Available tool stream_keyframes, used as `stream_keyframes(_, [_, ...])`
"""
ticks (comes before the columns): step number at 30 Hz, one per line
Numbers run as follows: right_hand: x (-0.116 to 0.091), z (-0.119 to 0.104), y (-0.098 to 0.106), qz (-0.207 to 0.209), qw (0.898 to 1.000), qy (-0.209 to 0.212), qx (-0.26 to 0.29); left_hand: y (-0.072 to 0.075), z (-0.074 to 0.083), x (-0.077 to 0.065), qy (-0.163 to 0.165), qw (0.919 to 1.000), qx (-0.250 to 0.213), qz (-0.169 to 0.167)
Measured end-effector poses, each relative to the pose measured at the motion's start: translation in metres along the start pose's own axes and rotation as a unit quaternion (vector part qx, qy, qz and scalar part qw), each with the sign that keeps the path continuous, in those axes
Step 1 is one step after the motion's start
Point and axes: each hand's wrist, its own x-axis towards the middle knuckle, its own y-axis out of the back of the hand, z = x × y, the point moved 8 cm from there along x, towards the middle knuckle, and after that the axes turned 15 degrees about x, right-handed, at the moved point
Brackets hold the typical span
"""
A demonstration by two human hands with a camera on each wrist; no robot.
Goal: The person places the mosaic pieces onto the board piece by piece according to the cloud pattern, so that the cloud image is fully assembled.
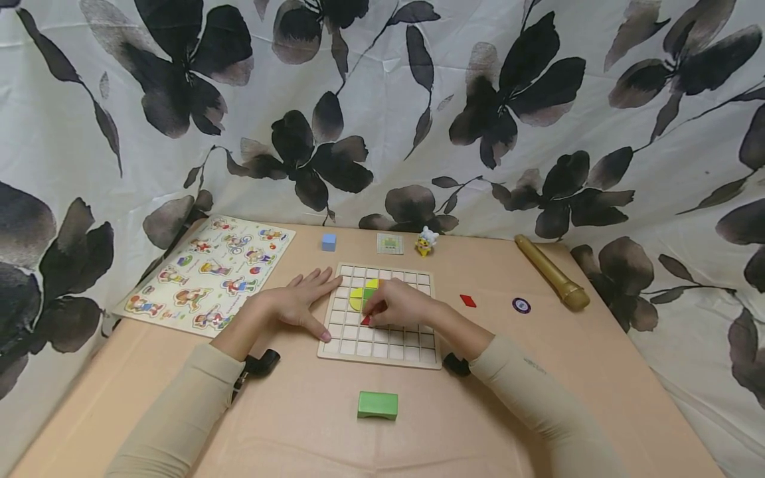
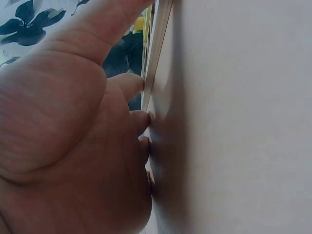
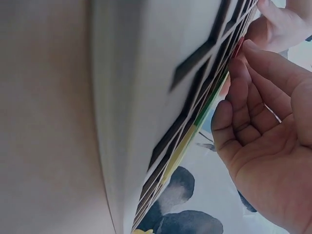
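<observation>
A white grid board (image 1: 382, 350) with a wooden rim lies on the table, and yellow pieces (image 1: 356, 300) and green pieces (image 1: 368, 292) sit in some of its squares. My left hand (image 1: 299, 302) rests at the board's left edge, fingers spread, the thumb on its lower left rim. Over the middle of the board, my right hand (image 1: 397, 303) pinches a small red piece (image 1: 365, 320) between thumb and finger, down at the grid. In the right wrist view the red piece (image 3: 238, 47) shows at the fingertips; its full shape is hidden.
Left of the board lies a sticker sheet (image 1: 209, 275). Behind it stand a blue cube (image 1: 329, 242), a patterned card (image 1: 390, 243) and a small figurine (image 1: 426, 241). To the right are a red rhombus (image 1: 468, 301), a round disc (image 1: 521, 305) and a gold tube (image 1: 551, 272). A green block (image 1: 378, 405) sits in front.
</observation>
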Motion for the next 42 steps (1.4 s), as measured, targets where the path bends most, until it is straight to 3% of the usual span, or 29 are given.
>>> stream_keyframes(7, [-0.014,-0.001,0.019,0.028,1.0,-0.004,0.014,0.0,0.0,0.0,-0.001,1.0,-0.005,0.001])
stream_keyframes(15, [-0.054,0.009,0.086,0.168,0.984,0.008,0.057,0.0,-0.001,0.0,0.008,1.0,-0.002,-0.006])
stream_keyframes(21, [-0.085,0.036,0.12,0.219,0.975,-0.025,0.039,-0.002,-0.002,0.0,0.007,1.0,0.001,-0.006])
stream_keyframes(24, [-0.098,0.055,0.129,0.221,0.973,-0.055,0.038,-0.001,-0.001,-0.001,0.006,1.0,-0.001,-0.003])
stream_keyframes(30, [-0.118,0.091,0.134,0.184,0.976,-0.101,0.056,-0.001,0.0,-0.001,0.007,0.9999,-0.004,-0.006])
stream_keyframes(42, [-0.133,0.128,0.123,0.125,0.971,-0.178,0.094,0.0,0.0,0.0,0.008,0.9999,-0.005,-0.007])
